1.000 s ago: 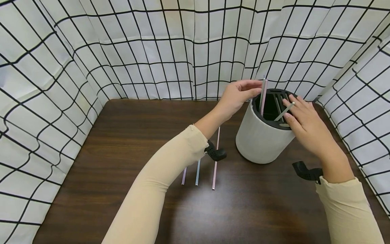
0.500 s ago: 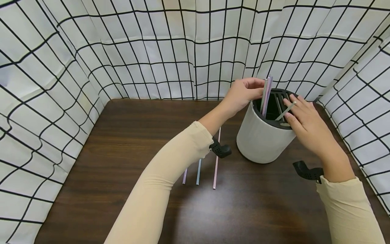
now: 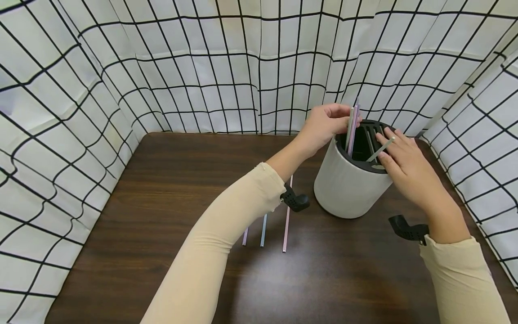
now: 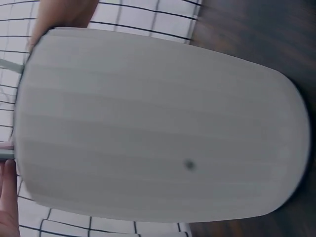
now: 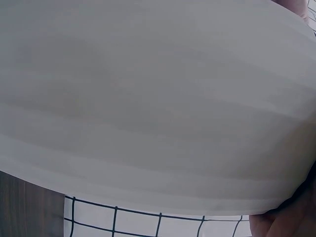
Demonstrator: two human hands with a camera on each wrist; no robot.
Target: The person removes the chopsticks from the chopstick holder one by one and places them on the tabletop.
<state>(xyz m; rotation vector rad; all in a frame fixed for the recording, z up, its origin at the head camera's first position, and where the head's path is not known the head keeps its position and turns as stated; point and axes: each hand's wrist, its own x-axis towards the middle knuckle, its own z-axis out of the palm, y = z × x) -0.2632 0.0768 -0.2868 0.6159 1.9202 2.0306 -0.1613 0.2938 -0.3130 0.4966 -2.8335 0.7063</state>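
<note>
A white utensil holder (image 3: 349, 189) with a black slotted top stands at the right of the table. My left hand (image 3: 321, 126) is at its left rim and pinches a few thin straws (image 3: 353, 130), pale green and pink-purple, upright with their lower ends inside. A pale green straw (image 3: 380, 149) leans out of the opening towards my right hand (image 3: 410, 166), whose extended fingers rest on the right side of the top. In the left wrist view the holder's wall (image 4: 163, 123) hides most of that hand. The right wrist view is mostly wall (image 5: 148, 108) too.
On the brown table (image 3: 182, 180) lie a pink straw (image 3: 286, 227), a blue straw (image 3: 264, 230) and a purple straw (image 3: 245, 237), partly covered by my left arm. White curtains (image 3: 226, 67) with a black grid enclose the back and sides.
My left hand has shifted slightly right with the straws, which fanned apart and then drew closer together. My right hand stays on the holder's top.
</note>
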